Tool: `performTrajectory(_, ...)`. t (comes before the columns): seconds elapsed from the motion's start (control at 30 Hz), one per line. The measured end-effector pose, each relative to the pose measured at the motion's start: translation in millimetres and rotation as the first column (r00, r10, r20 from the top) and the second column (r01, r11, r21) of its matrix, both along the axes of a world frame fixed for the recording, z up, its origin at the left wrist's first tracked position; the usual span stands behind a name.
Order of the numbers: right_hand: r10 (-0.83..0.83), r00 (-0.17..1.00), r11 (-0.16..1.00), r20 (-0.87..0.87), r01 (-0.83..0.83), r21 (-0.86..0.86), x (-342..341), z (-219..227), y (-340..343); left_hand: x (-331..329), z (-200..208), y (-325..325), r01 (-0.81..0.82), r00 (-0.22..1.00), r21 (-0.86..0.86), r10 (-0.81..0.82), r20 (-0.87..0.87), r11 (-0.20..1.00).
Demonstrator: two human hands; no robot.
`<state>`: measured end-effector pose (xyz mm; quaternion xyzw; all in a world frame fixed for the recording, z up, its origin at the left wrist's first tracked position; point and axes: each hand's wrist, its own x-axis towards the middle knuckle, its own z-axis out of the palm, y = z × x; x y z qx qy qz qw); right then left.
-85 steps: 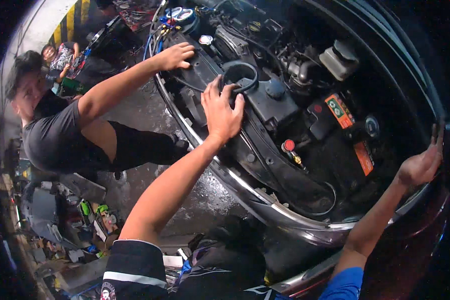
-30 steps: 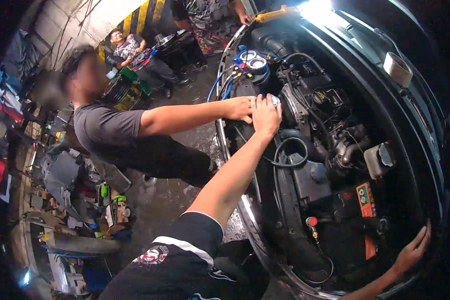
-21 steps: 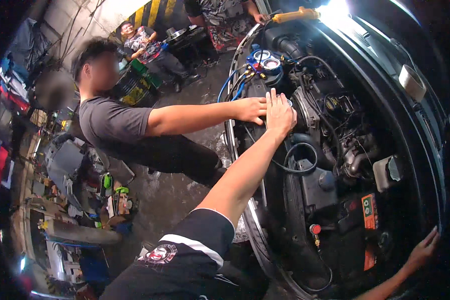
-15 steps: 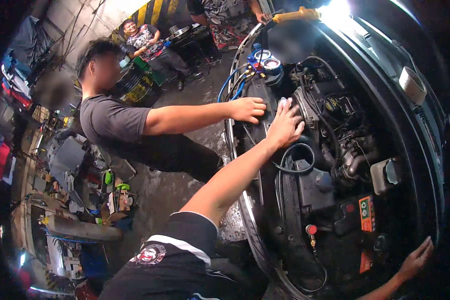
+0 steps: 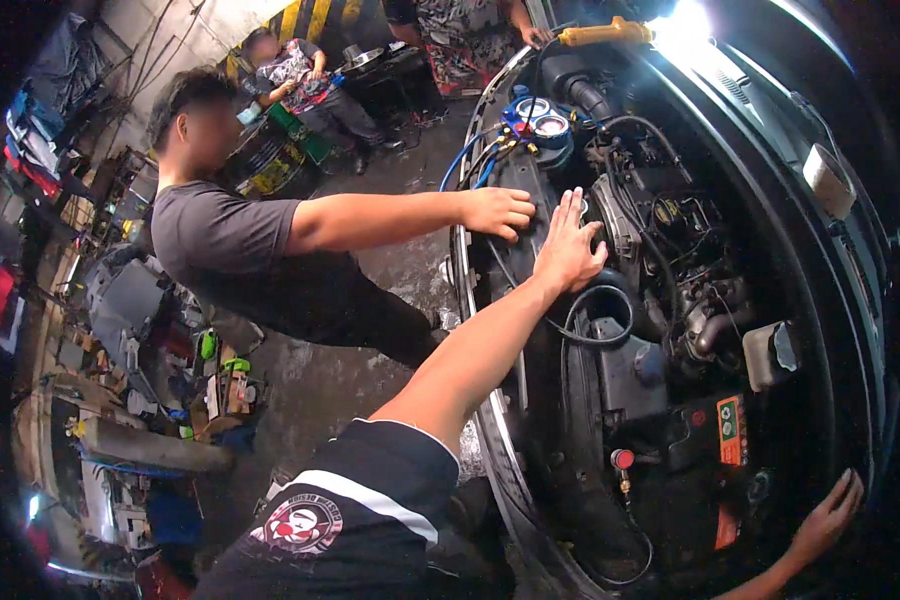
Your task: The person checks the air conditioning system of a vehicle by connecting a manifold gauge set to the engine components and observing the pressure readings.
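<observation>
My left hand (image 5: 570, 250) reaches over the front of a car's engine bay, its fingers stretched out and nothing visible gripped. Beneath and beside it lie the dark front panel and the engine (image 5: 705, 235). My right hand (image 5: 830, 515) is at the lower right, fingers extended, beside the dark edge of the bay. A co-worker's hand (image 5: 497, 213) rests on the front panel just left of mine. Beyond it sits a blue manifold gauge set (image 5: 537, 120) with hoses. A dark looped hose (image 5: 598, 341) lies near my left wrist.
A small red gauge (image 5: 623, 460) on a hose sits nearer me, beside a battery label (image 5: 732, 430). A pale reservoir (image 5: 770, 355) stands to the right. Another person holds a lit yellow work lamp (image 5: 605, 34). The co-worker (image 5: 230, 225) stands left; someone sits behind. Parts clutter the left.
My left hand has shifted slightly, its fingers now straighter and closer together. My right hand has moved slightly up and left. The co-worker's hand stays on the panel.
</observation>
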<state>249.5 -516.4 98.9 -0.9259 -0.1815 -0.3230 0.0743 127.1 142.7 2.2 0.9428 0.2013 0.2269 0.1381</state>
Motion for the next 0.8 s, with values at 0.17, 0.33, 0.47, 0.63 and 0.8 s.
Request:
performTrajectory(0.17, 0.053, 0.992, 0.994, -0.113, -0.041, 0.104, -0.5, -1.6, 1.3, 0.0, 0.8, -2.2, -0.075, 0.996, -0.032, 0.076, 0.051, 0.997)
performTrajectory(0.33, 0.1, 0.989, 0.982, -0.111, -0.08, 0.169, 8.3, -6.2, -2.4, 0.5, 4.1, -1.3, -0.098, 0.994, -0.037, 0.1, 0.04, 0.994)
performTrajectory(0.47, 0.103, 0.99, 0.987, -0.1, -0.089, 0.136, 7.4, -7.0, -5.1, 3.2, 9.1, -0.1, -0.141, 0.985, -0.141, 0.153, 0.078, 0.98)
performTrajectory(0.63, 0.101, 0.984, 0.984, -0.148, -0.077, 0.159, 2.1, -5.4, 1.7, 7.3, 14.0, -0.2, -0.244, 0.957, -0.252, 0.274, 0.093, 0.936)
performTrajectory(0.8, 0.09, 0.985, 0.974, -0.144, -0.057, 0.218, -1.0, -3.1, 7.3, 8.2, 15.7, 5.4, -0.271, 0.955, -0.226, 0.291, 0.061, 0.936)
